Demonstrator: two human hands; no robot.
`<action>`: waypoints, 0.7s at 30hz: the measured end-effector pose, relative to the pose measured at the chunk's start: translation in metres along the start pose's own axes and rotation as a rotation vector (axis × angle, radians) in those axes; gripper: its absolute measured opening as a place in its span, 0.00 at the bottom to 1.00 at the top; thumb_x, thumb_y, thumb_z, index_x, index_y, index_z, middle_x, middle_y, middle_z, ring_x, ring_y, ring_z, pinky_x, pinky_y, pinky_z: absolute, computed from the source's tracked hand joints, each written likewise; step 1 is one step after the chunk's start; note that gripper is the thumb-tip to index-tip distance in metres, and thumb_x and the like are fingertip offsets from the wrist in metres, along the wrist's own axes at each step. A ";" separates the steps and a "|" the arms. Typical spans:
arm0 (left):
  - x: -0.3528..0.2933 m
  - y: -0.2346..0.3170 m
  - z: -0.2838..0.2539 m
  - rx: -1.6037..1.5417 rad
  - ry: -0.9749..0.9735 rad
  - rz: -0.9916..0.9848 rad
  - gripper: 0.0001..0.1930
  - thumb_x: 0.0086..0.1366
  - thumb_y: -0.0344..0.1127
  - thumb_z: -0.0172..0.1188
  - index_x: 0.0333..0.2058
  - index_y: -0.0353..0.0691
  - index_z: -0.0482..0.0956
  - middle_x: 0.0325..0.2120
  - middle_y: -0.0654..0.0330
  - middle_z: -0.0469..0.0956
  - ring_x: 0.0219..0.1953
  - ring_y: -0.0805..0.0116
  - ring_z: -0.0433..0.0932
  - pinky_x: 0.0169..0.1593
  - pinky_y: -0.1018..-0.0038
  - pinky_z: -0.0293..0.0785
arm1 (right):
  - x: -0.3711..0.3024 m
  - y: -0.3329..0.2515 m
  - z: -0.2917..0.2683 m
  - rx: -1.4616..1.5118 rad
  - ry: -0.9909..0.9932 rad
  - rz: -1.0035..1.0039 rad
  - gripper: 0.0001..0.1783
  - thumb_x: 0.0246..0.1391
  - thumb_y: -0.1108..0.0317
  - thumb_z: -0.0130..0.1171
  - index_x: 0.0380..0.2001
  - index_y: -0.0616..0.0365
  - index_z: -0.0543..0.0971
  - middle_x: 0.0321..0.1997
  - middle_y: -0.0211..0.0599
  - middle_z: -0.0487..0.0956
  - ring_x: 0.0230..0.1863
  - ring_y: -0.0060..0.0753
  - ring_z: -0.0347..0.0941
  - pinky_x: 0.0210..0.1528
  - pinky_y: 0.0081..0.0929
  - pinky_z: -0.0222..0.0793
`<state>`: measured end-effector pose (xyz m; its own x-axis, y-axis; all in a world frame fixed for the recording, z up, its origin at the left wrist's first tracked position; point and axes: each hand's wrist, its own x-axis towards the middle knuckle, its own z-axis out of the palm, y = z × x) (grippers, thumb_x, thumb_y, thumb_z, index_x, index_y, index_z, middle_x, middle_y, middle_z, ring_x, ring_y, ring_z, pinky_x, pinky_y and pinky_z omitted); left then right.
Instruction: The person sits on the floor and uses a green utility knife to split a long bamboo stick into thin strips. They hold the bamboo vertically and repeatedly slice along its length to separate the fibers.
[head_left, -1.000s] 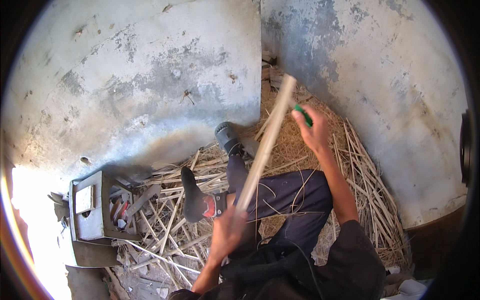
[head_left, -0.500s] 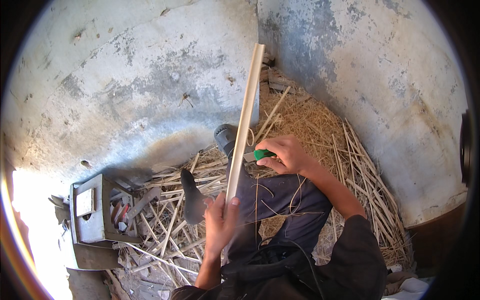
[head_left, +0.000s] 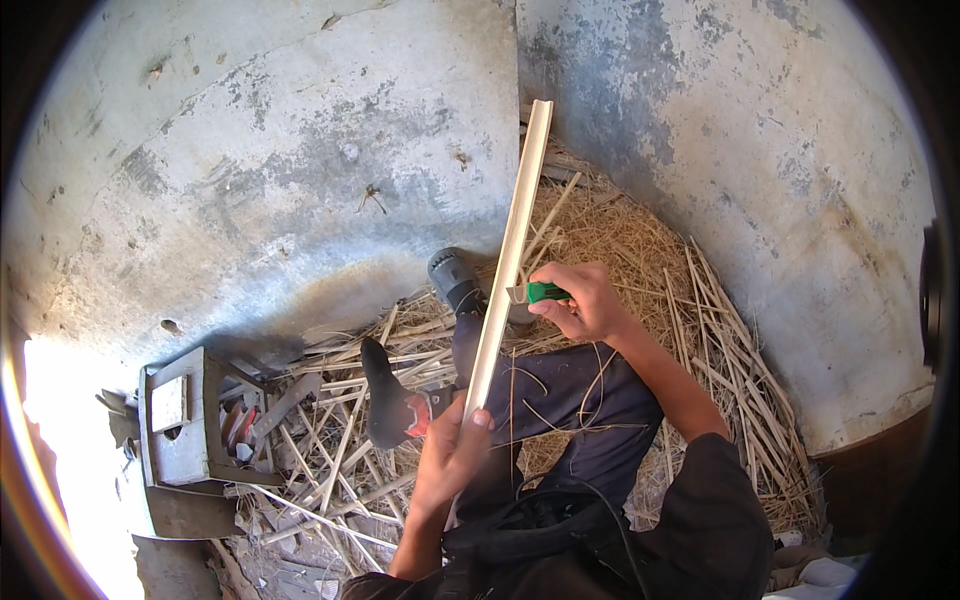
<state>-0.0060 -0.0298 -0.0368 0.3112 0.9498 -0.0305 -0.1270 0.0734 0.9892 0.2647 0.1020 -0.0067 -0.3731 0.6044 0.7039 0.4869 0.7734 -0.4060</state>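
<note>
My left hand (head_left: 455, 452) is closed around the near end of a long pale strip of split cane or wood (head_left: 512, 235), with a groove along its length. The strip slants up and away toward the wall corner. In my right hand (head_left: 588, 305) is a knife with a short green handle (head_left: 545, 292), held in a closed grip. Its small metal blade (head_left: 517, 295) is at the strip's right edge, about midway along; contact cannot be made out exactly. My leg in dark trousers (head_left: 570, 385) lies beneath, with a few thin shavings on it.
Pale strips (head_left: 735, 370) are heaped at the right, beside fine straw-like shavings (head_left: 630, 240). More strips (head_left: 345, 450) lie crisscrossed at the left, near a worn box (head_left: 180, 415) with odds and ends. A dark sock-shaped object (head_left: 385, 400) stands there. Peeling walls (head_left: 330, 180) meet ahead.
The strip has shifted to the right and slightly toward me, with my left hand. My right hand and knife have moved slightly right and away. A curled shaving at the strip's edge no longer shows.
</note>
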 end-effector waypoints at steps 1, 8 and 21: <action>0.000 -0.001 -0.001 -0.050 -0.026 -0.023 0.13 0.83 0.43 0.54 0.40 0.40 0.73 0.19 0.75 0.61 0.18 0.87 0.56 0.21 0.81 0.50 | 0.000 0.000 0.000 -0.005 0.015 -0.003 0.16 0.64 0.53 0.70 0.39 0.54 0.83 0.27 0.31 0.85 0.22 0.30 0.82 0.22 0.28 0.74; -0.002 -0.001 -0.004 -0.106 -0.071 -0.075 0.15 0.83 0.45 0.52 0.40 0.40 0.73 0.19 0.75 0.60 0.18 0.86 0.54 0.21 0.81 0.48 | 0.002 0.005 0.000 -0.049 0.094 -0.044 0.17 0.64 0.52 0.69 0.37 0.56 0.84 0.27 0.32 0.85 0.22 0.30 0.83 0.22 0.27 0.74; -0.014 -0.024 -0.011 -0.053 -0.090 -0.113 0.14 0.83 0.45 0.52 0.39 0.42 0.71 0.21 0.74 0.62 0.20 0.86 0.55 0.22 0.81 0.49 | -0.004 0.033 -0.011 -0.113 0.220 0.078 0.17 0.66 0.54 0.67 0.41 0.59 0.85 0.28 0.34 0.86 0.21 0.25 0.81 0.21 0.24 0.72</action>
<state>-0.0181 -0.0413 -0.0615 0.4091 0.9038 -0.1256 -0.1356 0.1963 0.9711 0.2914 0.1230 -0.0169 -0.1564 0.5959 0.7877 0.5971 0.6923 -0.4051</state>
